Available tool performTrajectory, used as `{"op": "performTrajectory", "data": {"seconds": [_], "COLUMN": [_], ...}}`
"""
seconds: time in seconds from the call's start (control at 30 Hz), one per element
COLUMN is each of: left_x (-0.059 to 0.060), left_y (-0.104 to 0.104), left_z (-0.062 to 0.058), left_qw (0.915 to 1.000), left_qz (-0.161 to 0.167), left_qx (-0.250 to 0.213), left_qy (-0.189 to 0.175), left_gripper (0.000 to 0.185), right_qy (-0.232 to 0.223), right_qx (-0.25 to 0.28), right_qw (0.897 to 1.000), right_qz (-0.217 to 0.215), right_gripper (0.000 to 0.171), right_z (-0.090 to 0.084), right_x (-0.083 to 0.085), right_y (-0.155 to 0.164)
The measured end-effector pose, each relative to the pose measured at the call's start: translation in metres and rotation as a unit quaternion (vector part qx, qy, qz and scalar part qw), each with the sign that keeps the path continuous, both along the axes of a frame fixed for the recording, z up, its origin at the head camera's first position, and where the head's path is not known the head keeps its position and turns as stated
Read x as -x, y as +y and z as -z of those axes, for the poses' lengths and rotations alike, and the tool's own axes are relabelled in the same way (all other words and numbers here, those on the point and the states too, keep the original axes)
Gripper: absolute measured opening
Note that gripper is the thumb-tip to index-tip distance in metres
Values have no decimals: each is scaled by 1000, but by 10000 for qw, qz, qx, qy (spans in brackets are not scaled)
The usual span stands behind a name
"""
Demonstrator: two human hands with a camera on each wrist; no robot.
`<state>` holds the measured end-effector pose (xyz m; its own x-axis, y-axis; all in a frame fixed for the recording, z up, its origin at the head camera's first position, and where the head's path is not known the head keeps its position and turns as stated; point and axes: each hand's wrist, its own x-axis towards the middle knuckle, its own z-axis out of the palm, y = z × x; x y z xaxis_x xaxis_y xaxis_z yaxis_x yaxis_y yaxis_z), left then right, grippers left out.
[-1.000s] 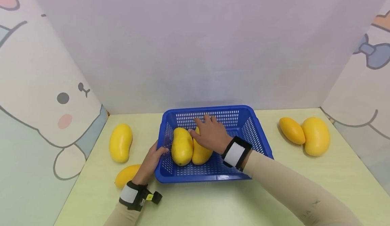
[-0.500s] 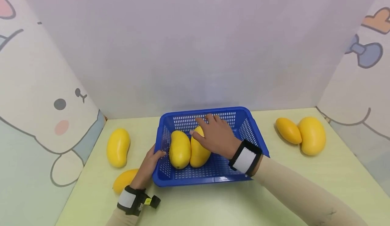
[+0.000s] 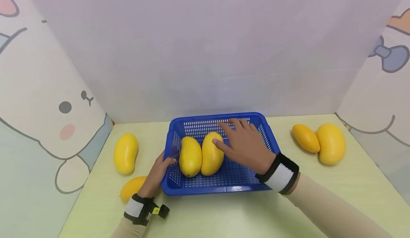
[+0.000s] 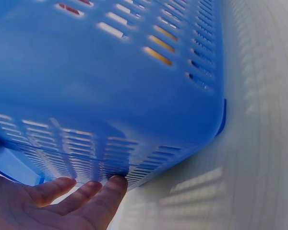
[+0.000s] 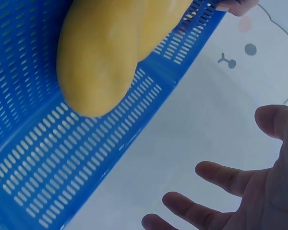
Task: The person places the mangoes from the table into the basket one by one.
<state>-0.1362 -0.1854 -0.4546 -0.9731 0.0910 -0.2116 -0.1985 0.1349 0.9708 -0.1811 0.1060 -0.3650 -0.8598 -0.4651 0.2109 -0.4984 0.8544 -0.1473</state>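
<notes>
A blue perforated basket (image 3: 221,118) stands mid-table with two yellow mangoes lying side by side in its left half, one (image 3: 190,156) on the left and one (image 3: 212,153) on the right. My right hand (image 3: 238,135) hovers over the basket's middle, fingers spread, its thumb close by the right mango and holding nothing. The right wrist view shows that mango (image 5: 101,62) on the basket floor (image 5: 48,163), apart from the spread fingers (image 5: 216,175). My left hand (image 3: 160,168) grips the basket's left rim, thumb over the edge. Its fingers (image 4: 103,199) lie against the outer wall (image 4: 110,72).
On the yellow-green table (image 3: 224,213), one mango (image 3: 126,153) lies left of the basket and another (image 3: 131,188) is half hidden behind my left wrist. A small mango (image 3: 305,137) and a large one (image 3: 331,143) lie at the right. Cartoon wall panels close in three sides.
My right hand has let go of the right mango and drawn back to the right, uncovering it. The left hand has stayed on the basket's rim.
</notes>
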Motion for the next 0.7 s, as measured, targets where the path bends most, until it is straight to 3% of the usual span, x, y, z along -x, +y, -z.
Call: {"op": "performTrajectory", "data": {"seconds": [0.7], "left_x": [1], "left_y": [-1], "left_z": [0], "left_qw": [9999], "left_qz": [43], "left_qx": [101], "left_qy": [-45], "left_gripper": [68], "right_qy": [329], "right_qx": [329], "right_qw": [9984], "right_qz": [324], "right_gripper": [65], "right_z": [-19], "right_x": [-20], "right_y": [49]}}
